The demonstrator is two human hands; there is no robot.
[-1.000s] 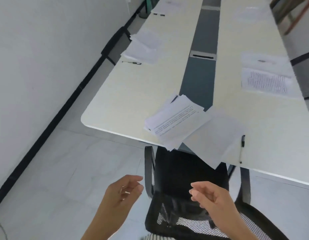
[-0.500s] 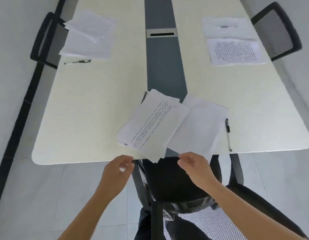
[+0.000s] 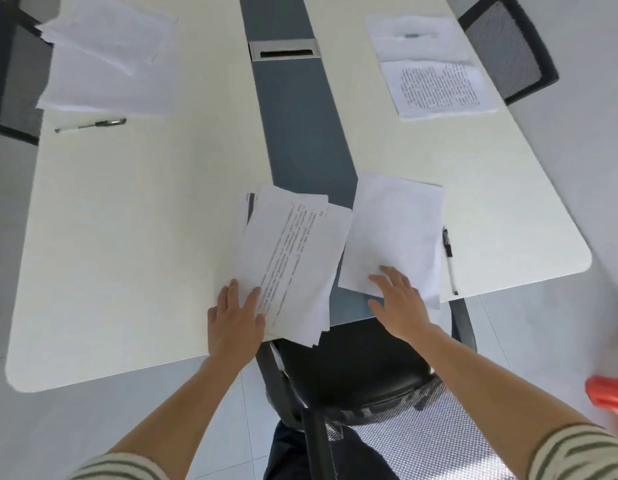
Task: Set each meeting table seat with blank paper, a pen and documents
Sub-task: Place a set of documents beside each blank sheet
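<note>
At the near end of the cream meeting table (image 3: 134, 258) lies a loose stack of printed documents (image 3: 293, 258), overhanging the edge. My left hand (image 3: 236, 315) rests flat on its lower left corner, fingers straight. Right of it lies a blank sheet (image 3: 394, 233); my right hand (image 3: 399, 301) presses its near edge with spread fingers. A black and white pen (image 3: 449, 259) lies just right of the blank sheet.
A black mesh chair (image 3: 363, 382) stands tucked under the table end in front of me. The left seat has papers (image 3: 103, 60) and a pen (image 3: 91, 125); the right seat has papers (image 3: 435, 86). A cable slot (image 3: 283, 50) sits in the grey centre strip. An orange object (image 3: 609, 393) is at the right edge.
Both hands came up from below the table edge and landed on the papers, left on the printed stack, right on the blank sheet. The view moved closer to the table end.
</note>
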